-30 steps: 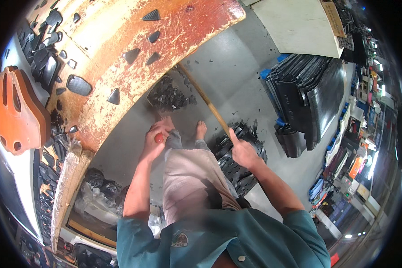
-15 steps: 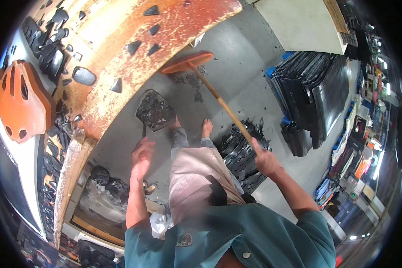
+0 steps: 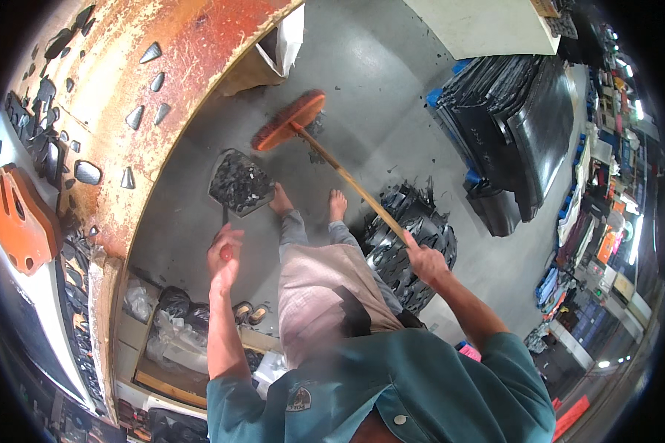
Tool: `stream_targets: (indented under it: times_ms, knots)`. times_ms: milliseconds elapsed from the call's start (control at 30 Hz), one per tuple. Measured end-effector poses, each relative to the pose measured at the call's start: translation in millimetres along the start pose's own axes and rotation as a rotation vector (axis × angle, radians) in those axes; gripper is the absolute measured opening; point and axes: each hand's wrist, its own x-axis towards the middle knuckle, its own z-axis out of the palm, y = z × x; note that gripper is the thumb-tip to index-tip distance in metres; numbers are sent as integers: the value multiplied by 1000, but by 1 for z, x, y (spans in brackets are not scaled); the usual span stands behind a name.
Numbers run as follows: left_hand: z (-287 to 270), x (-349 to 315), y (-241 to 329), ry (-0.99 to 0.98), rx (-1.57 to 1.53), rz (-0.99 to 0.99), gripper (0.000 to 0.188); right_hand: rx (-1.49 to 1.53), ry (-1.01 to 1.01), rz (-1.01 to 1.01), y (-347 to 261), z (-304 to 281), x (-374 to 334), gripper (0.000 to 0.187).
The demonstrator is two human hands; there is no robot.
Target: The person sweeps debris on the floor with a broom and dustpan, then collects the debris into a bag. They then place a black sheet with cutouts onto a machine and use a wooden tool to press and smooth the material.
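My left hand is closed round the handle of a dustpan, whose red handle end shows in the palm. Black scraps cover much of the pan, which lies on the grey floor by my left foot. My right hand grips the wooden stick of a broom. The broom's orange head is beyond the dustpan, tilted so that its dark reddish bristles show. A few dark scraps lie on the floor just right of the broom head.
A worn wooden table with black cut pieces curves along the left. A heap of black offcuts lies right of my legs. Stacked black sheets stand farther right. A white-lined bag is under the table's edge, and sandals lie behind the dustpan.
The broom head has turned and tipped up, so its bristles now show. The view has shifted, revealing the bag under the table. Both hands keep their grips.
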Motion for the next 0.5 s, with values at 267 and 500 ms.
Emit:
stream_targets:
  times_ms: [267, 500]
  knots:
    - [44, 57, 11, -86, -32, 2, 14, 419, 220, 21, 15, -28, -62, 66]
    - [86, 115, 23, -133, -27, 107, 15, 834, 127, 79, -27, -71, 21, 78]
